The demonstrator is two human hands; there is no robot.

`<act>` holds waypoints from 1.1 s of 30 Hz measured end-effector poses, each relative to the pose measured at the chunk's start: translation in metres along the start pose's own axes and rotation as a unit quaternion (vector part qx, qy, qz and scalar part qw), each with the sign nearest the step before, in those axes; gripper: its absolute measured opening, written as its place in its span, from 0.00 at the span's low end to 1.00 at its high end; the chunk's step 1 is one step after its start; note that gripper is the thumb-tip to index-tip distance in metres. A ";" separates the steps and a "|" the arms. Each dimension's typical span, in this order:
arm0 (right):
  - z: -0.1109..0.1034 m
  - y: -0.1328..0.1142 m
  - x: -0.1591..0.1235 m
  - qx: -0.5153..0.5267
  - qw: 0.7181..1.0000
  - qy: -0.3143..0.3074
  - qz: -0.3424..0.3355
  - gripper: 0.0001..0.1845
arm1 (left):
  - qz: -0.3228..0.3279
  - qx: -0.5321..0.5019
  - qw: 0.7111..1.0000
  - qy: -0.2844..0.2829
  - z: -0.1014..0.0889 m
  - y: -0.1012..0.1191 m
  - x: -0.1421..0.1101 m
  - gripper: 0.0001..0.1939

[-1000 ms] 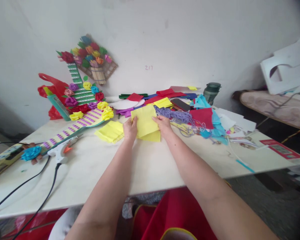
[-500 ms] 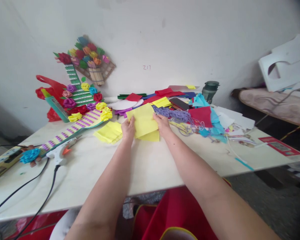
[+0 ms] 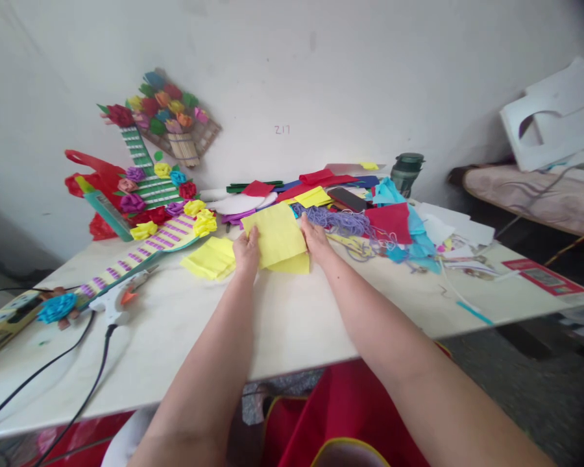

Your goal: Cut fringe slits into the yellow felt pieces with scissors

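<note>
Between my hands a yellow paper sheet (image 3: 275, 235) is held up at a tilt over the table. My left hand (image 3: 246, 250) pinches its left edge, thumb in front. At the lower right edge is my right hand (image 3: 316, 240), closed on the sheet, its fingers partly hidden and the thumb slightly off the paper. Under the sheet, a second yellow piece (image 3: 292, 263) shows at the bottom. More folded yellow paper (image 3: 208, 258) lies just left of my left hand. Purple string (image 3: 340, 222) is heaped beyond my right hand.
A white glue gun (image 3: 114, 303) with a black cord lies at left, beside a flower-decorated panel (image 3: 146, 250) and a teal bottle (image 3: 106, 214). Along the back are coloured sheets, a dark phone (image 3: 348, 199) and a green bottle (image 3: 405, 174). Paper scraps (image 3: 460, 227) cover the right side.
The right thumb has shifted slightly away from the sheet's edge. My left hand keeps its hold. The whole view has moved a little.
</note>
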State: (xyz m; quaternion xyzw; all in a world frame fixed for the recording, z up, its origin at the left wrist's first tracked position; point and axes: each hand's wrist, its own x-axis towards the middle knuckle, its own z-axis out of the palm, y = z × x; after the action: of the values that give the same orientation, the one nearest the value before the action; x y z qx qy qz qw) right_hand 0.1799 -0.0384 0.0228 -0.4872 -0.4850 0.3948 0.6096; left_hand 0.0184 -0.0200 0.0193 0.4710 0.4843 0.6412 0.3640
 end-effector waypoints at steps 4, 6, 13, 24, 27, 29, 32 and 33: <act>-0.003 -0.003 0.001 0.040 0.995 -0.046 0.078 0.37 | -0.003 -0.019 1.000 -0.008 -0.001 0.000 0.000 0.24; -0.003 -0.003 0.002 0.053 0.992 -0.063 0.098 0.38 | -0.005 -0.028 0.999 -0.018 -0.001 -0.001 0.001 0.23; 0.000 0.005 0.004 0.006 1.000 -0.014 -0.022 0.24 | -0.011 -0.032 0.999 -0.041 0.003 0.000 -0.003 0.20; 0.000 0.007 0.007 -0.040 0.992 0.068 -0.094 0.19 | -0.013 0.024 0.999 -0.018 0.002 0.001 -0.004 0.20; -0.001 0.007 0.006 -0.022 0.994 0.065 -0.090 0.18 | -0.002 0.028 0.999 -0.017 0.000 -0.001 -0.003 0.21; -0.001 0.008 0.006 -0.004 0.994 0.063 -0.087 0.17 | -0.002 0.024 1.000 -0.018 0.000 0.000 -0.004 0.22; -0.001 0.007 0.007 0.017 0.995 0.059 -0.082 0.17 | -0.018 -0.017 0.999 -0.039 -0.001 0.002 -0.006 0.23; 0.000 0.007 0.007 0.021 0.995 0.057 -0.079 0.17 | -0.022 -0.037 0.998 -0.046 -0.001 0.003 -0.007 0.23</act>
State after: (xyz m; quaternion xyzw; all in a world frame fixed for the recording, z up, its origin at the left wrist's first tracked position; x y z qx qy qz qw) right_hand 0.1815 -0.0306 0.0177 -0.4565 -0.4778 0.3268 0.6757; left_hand 0.0197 -0.0276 0.0203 0.4759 0.4531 0.6280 0.4169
